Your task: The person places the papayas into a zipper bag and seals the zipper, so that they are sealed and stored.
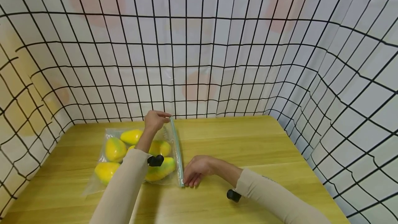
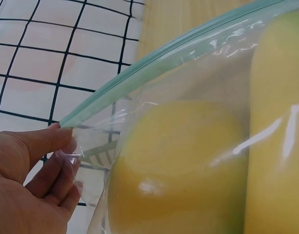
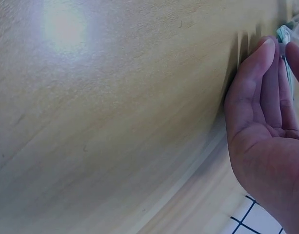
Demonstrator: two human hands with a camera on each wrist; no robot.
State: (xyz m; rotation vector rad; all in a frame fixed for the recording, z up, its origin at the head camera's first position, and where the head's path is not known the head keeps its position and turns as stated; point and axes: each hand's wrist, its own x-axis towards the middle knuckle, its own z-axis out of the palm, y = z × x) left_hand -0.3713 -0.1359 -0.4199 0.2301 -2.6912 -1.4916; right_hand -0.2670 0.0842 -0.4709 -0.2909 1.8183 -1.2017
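A clear zip bag (image 1: 170, 132) with a pale green zip strip (image 1: 176, 144) lies on the table, holding several yellow-green fruits (image 1: 115, 149) shaped like mangoes or papayas. My left hand (image 1: 153, 120) pinches the far end of the strip between thumb and fingers; the left wrist view shows that hand (image 2: 37, 170) beside a large yellow fruit (image 2: 178, 165) under the plastic. At the strip's near end, my right hand (image 1: 199, 170) pinches the corner of the bag. In the right wrist view, a small clear piece (image 3: 282, 48) sits between its fingertips on the green strip.
The wooden table (image 1: 242, 141) extends right of the bag. A white cloth with a black grid (image 1: 199, 54) stands along the back and both sides. Each sleeved wrist carries a small black camera (image 1: 233, 195).
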